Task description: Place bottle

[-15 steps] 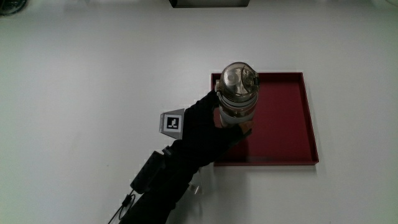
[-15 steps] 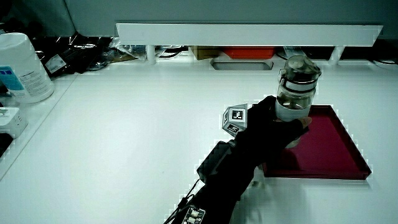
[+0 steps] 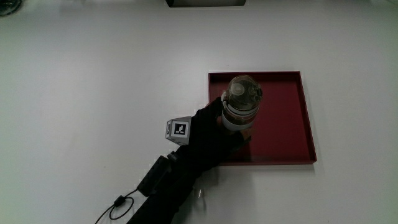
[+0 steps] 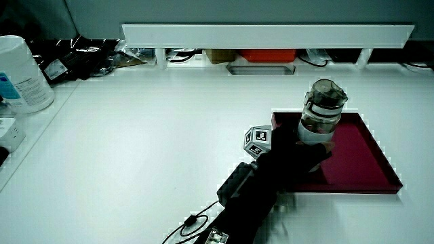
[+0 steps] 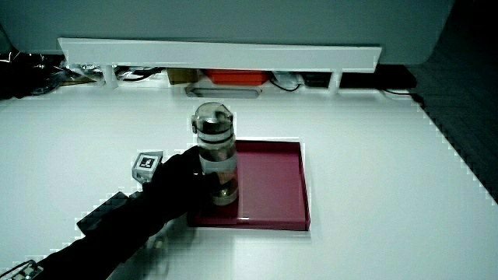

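Note:
A clear bottle (image 3: 241,102) with a grey cap and a white band stands upright in the dark red tray (image 3: 286,124), near the tray's edge closest to the hand. The black-gloved hand (image 3: 214,127) is shut around the bottle's lower body, with the patterned cube (image 3: 178,130) on its back. In both side views the bottle (image 4: 320,114) (image 5: 214,152) looks upright with its base in the tray (image 4: 359,159) (image 5: 272,187), fingers wrapped around it (image 4: 298,152) (image 5: 187,183).
A low white partition (image 4: 271,34) runs along the table's edge farthest from the person, with cables and boxes under it. A white canister (image 4: 20,74) stands at the table's side edge. A black device and cord (image 3: 152,177) hang at the forearm.
The hand has lowered the bottle; it now sits lower in the tray and a little nearer to the person. The grip stays closed.

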Tool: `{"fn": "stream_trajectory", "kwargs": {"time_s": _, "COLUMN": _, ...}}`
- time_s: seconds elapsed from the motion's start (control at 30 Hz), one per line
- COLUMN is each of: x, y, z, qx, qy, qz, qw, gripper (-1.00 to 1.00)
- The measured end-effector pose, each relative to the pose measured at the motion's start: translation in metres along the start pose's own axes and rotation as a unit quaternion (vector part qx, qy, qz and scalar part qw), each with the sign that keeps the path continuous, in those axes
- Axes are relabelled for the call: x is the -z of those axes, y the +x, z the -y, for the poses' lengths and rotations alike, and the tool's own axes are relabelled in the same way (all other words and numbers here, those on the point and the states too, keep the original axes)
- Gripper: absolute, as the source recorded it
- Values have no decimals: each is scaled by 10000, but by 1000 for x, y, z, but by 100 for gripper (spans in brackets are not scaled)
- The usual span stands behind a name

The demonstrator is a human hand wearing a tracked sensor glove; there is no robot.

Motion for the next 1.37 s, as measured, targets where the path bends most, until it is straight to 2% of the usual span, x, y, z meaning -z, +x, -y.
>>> {"fn": "stream_trajectory", "kwargs": {"time_s": 0.03, "x": -1, "y": 3, "z": 1, "qx": -97, "qy": -6, "qz": -46, "qw": 9999, "gripper": 0}}
{"fn": "stream_trajectory", "kwargs": {"time_s": 0.07, "x": 1, "y": -1, "z": -1, "qx": 221, "qy": 31, "qz": -89, "qw": 9997, "gripper": 0}}
{"fn": "stream_trajectory", "kwargs": {"time_s": 0.1, "x": 0, "y": 2, "z": 0, "qx": -49, "qy": -93, "qz": -13, "qw": 9999, "gripper": 0}}
{"fn": "stream_trajectory", "kwargs": {"time_s": 0.13, "x": 0, "y": 1, "z": 0, "qx": -68, "qy": -112, "qz": 35, "qw": 9999, "gripper": 0}}
{"fn": "stream_trajectory", "kwargs": {"time_s": 0.17, "x": 0, "y": 0, "z": 0, "qx": -30, "qy": -32, "qz": -31, "qw": 10000, "gripper": 0}}
{"fn": "stream_trajectory", "kwargs": {"time_s": 0.2, "x": 1, "y": -3, "z": 0, "qx": 145, "qy": 12, "qz": -59, "qw": 9999, "gripper": 0}}
{"fn": "stream_trajectory", "kwargs": {"time_s": 0.23, "x": 1, "y": -2, "z": 2, "qx": 2, "qy": -26, "qz": -52, "qw": 10000, "gripper": 0}}
{"fn": "stream_trajectory", "kwargs": {"time_s": 0.3, "x": 2, "y": -4, "z": 2, "qx": 34, "qy": -15, "qz": 80, "qw": 10000, "gripper": 0}}
{"fn": "stream_trajectory", "kwargs": {"time_s": 0.37, "x": 2, "y": -4, "z": 2, "qx": 60, "qy": -23, "qz": -41, "qw": 10000, "gripper": 0}}
{"fn": "stream_trajectory", "kwargs": {"time_s": 0.5, "x": 3, "y": -5, "z": 2, "qx": 8, "qy": -63, "qz": 44, "qw": 10000, "gripper": -21}}
{"fn": "stream_trajectory", "kwargs": {"time_s": 0.6, "x": 2, "y": -3, "z": 3, "qx": -78, "qy": -95, "qz": -72, "qw": 9999, "gripper": -37}}
{"fn": "stream_trajectory", "kwargs": {"time_s": 0.63, "x": 2, "y": -4, "z": 3, "qx": -87, "qy": -117, "qz": -29, "qw": 9999, "gripper": -42}}
{"fn": "stream_trajectory", "kwargs": {"time_s": 0.67, "x": 2, "y": -4, "z": 3, "qx": -153, "qy": -154, "qz": -68, "qw": 9997, "gripper": -47}}
{"fn": "stream_trajectory", "kwargs": {"time_s": 0.7, "x": 2, "y": -4, "z": 2, "qx": -40, "qy": -180, "qz": -109, "qw": 9998, "gripper": -53}}
{"fn": "stream_trajectory", "kwargs": {"time_s": 0.73, "x": 1, "y": -4, "z": 2, "qx": -51, "qy": -246, "qz": -139, "qw": 9996, "gripper": -58}}
{"fn": "stream_trajectory", "kwargs": {"time_s": 0.77, "x": -1, "y": -3, "z": 1, "qx": -48, "qy": -381, "qz": -15, "qw": 9993, "gripper": -63}}
{"fn": "stream_trajectory", "kwargs": {"time_s": 0.8, "x": -3, "y": -4, "z": 1, "qx": -60, "qy": -435, "qz": -95, "qw": 9990, "gripper": -68}}
{"fn": "stream_trajectory", "kwargs": {"time_s": 0.9, "x": -15, "y": -2, "z": -2, "qx": 142, "qy": -707, "qz": 138, "qw": 9973, "gripper": -84}}
{"fn": "stream_trajectory", "kwargs": {"time_s": 0.93, "x": -20, "y": -2, "z": -3, "qx": 244, "qy": -767, "qz": 113, "qw": 9967, "gripper": -89}}
{"fn": "stream_trajectory", "kwargs": {"time_s": 0.97, "x": -25, "y": 3, "z": -2, "qx": 167, "qy": -886, "qz": 239, "qw": 9956, "gripper": -95}}
{"fn": "stream_trajectory", "kwargs": {"time_s": 1.0, "x": -31, "y": 6, "z": -1, "qx": 79, "qy": -983, "qz": 161, "qw": 9950, "gripper": -100}}
{"fn": "stream_trajectory", "kwargs": {"time_s": 1.03, "x": -35, "y": 7, "z": -2, "qx": 139, "qy": -1019, "qz": 42, "qw": 9947, "gripper": -100}}
{"fn": "stream_trajectory", "kwargs": {"time_s": 1.07, "x": -40, "y": 11, "z": -1, "qx": -71, "qy": -1144, "qz": -67, "qw": 9934, "gripper": -100}}
{"fn": "stream_trajectory", "kwargs": {"time_s": 1.1, "x": -44, "y": 12, "z": 0, "qx": 22, "qy": -1212, "qz": 330, "qw": 9921, "gripper": -100}}
{"fn": "stream_trajectory", "kwargs": {"time_s": 1.13, "x": -51, "y": 12, "z": 0, "qx": 134, "qy": -1207, "qz": 74, "qw": 9926, "gripper": -100}}
{"fn": "stream_trajectory", "kwargs": {"time_s": 1.23, "x": -67, "y": 23, "z": 1, "qx": 21, "qy": -1427, "qz": 55, "qw": 9898, "gripper": -100}}
{"fn": "stream_trajectory", "kwargs": {"time_s": 1.3, "x": -78, "y": 27, "z": 0, "qx": 87, "qy": -1482, "qz": -204, "qw": 9887, "gripper": -100}}
{"fn": "stream_trajectory", "kwargs": {"time_s": 1.37, "x": -86, "y": 34, "z": 0, "qx": 68, "qy": -1563, "qz": -247, "qw": 9874, "gripper": -100}}
